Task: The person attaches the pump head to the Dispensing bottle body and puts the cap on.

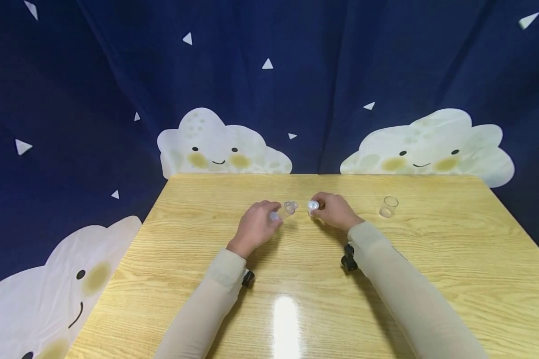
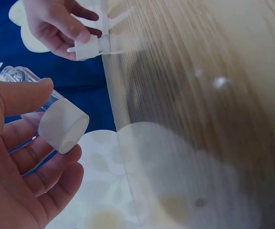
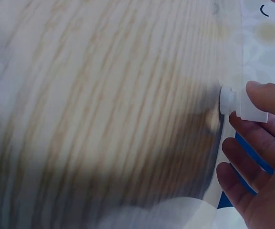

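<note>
My left hand (image 1: 258, 224) holds a small clear plastic bottle (image 1: 290, 207), tilted, its narrow transparent end pointing away to the right. In the left wrist view the bottle's white end (image 2: 63, 125) sits between thumb and fingers. Close by on the right, my right hand (image 1: 334, 209) pinches a small white cap-like piece (image 1: 313, 205) between thumb and fingertips, right at the tabletop. From the right wrist this white piece (image 3: 254, 107) has a stepped shape, with a narrower neck and a round foot at the table. A thin white stem shows on it in the left wrist view.
A clear open cylinder (image 1: 388, 207), like a small cup or cover, stands on the wooden table (image 1: 323, 309) to the right of the right hand. Behind the table's far edge hangs a dark blue curtain (image 1: 314, 89) with cloud pictures.
</note>
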`<state>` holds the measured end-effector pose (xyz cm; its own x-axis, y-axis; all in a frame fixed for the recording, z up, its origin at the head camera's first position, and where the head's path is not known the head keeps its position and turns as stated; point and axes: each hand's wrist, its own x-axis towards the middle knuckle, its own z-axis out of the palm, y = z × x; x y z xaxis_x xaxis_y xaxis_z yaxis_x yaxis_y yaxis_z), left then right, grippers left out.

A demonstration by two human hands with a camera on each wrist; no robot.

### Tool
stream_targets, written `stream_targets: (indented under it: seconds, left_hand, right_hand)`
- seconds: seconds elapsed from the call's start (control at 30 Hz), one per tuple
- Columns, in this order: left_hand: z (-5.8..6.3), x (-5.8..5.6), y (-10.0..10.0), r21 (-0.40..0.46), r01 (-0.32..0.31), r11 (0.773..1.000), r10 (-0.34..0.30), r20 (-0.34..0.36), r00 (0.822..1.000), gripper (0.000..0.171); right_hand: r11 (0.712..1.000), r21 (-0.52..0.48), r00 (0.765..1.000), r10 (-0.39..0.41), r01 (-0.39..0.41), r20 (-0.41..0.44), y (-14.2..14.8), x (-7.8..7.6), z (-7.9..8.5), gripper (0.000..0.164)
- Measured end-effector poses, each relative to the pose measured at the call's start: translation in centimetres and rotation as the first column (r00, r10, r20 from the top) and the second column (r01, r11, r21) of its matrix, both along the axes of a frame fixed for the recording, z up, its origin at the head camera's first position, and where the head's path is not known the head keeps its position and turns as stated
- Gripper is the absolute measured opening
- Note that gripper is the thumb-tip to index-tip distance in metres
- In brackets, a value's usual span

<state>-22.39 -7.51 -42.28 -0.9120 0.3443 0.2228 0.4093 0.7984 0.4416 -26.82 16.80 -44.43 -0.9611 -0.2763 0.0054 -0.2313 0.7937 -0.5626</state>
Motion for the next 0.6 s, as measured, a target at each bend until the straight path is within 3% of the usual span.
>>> stream_targets:
  seconds: [0.33,0.6]
  left_hand:
    - [0.0,0.3,-0.2,0.001,-0.001,1.000,0.001,-0.004,1.000,0.036]
    - [-0.1,0.5,-0.3,0.002,-0.004,1.000,0.004,-0.006,1.000,0.036]
  right_hand:
    - [0.999,0.021,0.997,0.042,-0.040,-0.060,1.7,0.8,1.5,0.029]
    - [1.000,-0.004,0.998,0.015,-0.015,-0.062,4.3,1.5,1.3,0.028]
